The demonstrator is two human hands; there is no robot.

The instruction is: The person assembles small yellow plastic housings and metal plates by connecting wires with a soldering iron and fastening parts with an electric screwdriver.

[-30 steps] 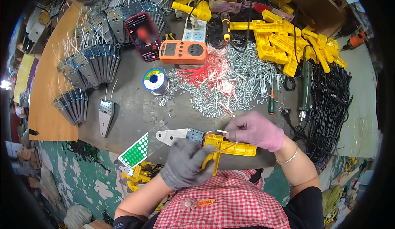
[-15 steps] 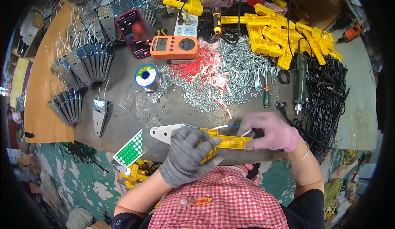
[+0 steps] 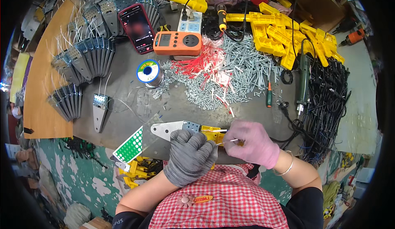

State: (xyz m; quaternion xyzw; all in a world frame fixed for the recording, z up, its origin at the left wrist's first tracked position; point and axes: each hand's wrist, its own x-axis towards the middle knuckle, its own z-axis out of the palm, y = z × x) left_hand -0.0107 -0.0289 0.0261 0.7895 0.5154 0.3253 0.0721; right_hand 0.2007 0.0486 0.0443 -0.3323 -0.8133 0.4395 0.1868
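Note:
My left hand [image 3: 191,157], in a grey glove, is closed around a yellow plastic housing [image 3: 211,133], its fingers curled over the middle. A flat, tapered metal blade with holes [image 3: 166,130] sticks out of the housing to the left. My right hand [image 3: 252,146], in a pink glove, pinches a thin white wire [image 3: 234,140] over the housing's right end, close to the left fingers. The right hand covers most of that end. Another white wire end [image 3: 220,130] lies across the housing.
Beyond my hands lie heaped screws [image 3: 242,68], red and white wire bits, a solder spool [image 3: 149,73] and an orange meter [image 3: 177,43]. A green-handled screwdriver [image 3: 269,95], an electric screwdriver [image 3: 303,85] and black cables [image 3: 329,105] are at right. Bladed metal parts [image 3: 88,58] stand at left.
My right hand has moved left along the housing, up close to my left hand. My left hand's fingers have curled in more tightly.

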